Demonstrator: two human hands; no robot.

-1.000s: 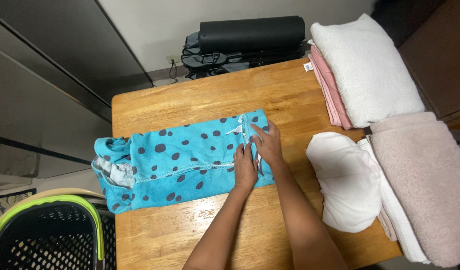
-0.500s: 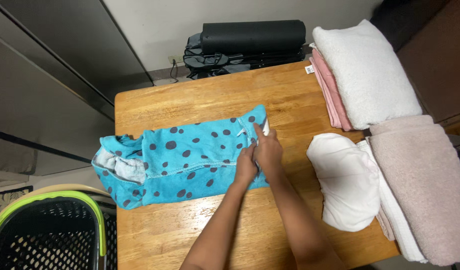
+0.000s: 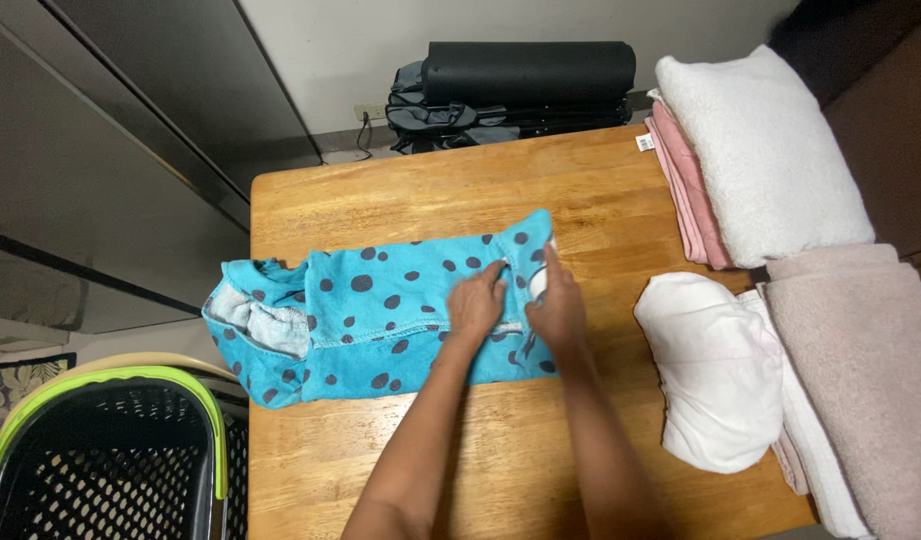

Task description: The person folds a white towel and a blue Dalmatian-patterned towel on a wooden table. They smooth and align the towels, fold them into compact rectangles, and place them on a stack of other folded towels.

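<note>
Both hands are down on the blue spotted garment (image 3: 380,320), which lies flat across the wooden table (image 3: 400,200), its left end hanging just over the table's left edge above the black basket with the green rim (image 3: 100,450). The left hand (image 3: 475,305) has slid leftward since a second ago: then it sat tight against the right hand at the garment's right edge, now it rests a little further in on the cloth, palm down, fingers loosely spread and curled onto the fabric. The right hand (image 3: 557,310) stays at the garment's right edge, fingers together; it seems to pinch a small white tab there, though I cannot tell for sure. The garment looks slightly shorter and more bunched than before.

Right of the garment lies a white rounded bundle (image 3: 715,370), apart from it. Beyond that, at the table's right side, sit a white fluffy towel (image 3: 760,150) on pink folded cloths (image 3: 685,190), and a beige towel (image 3: 860,370).
</note>
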